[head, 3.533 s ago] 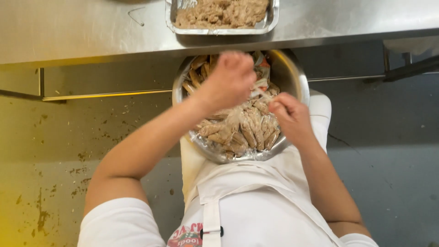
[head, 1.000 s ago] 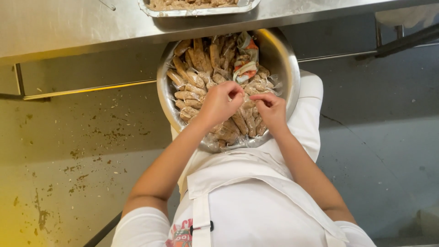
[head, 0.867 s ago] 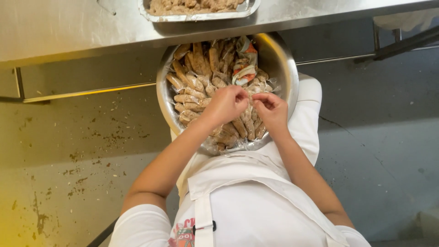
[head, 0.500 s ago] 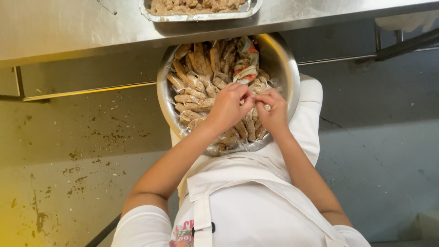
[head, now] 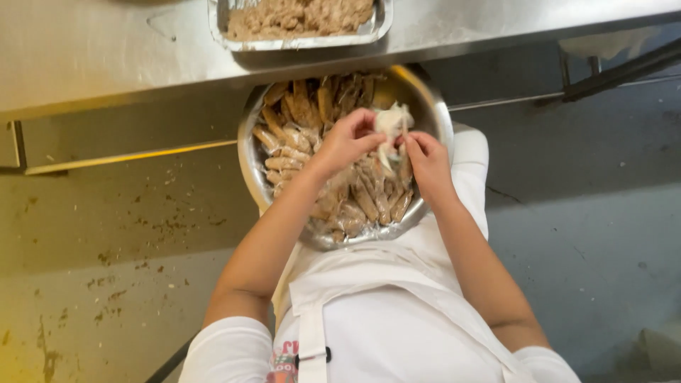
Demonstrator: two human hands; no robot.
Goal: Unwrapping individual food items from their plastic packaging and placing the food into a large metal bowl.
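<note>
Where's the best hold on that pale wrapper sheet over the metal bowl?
By its two side edges, from above. The wrapper sheet hangs thin and limp over the metal bowl, so a single-point hold would probably let it fold. The left hand and right hand already pinch it from opposite sides, fingers near its upper part.

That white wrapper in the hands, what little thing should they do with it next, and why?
Probably keep rolling it shut. Both hands, left hand and right hand, pinch the thin white wrapper above the metal bowl, where finished rolls already lie.
</note>
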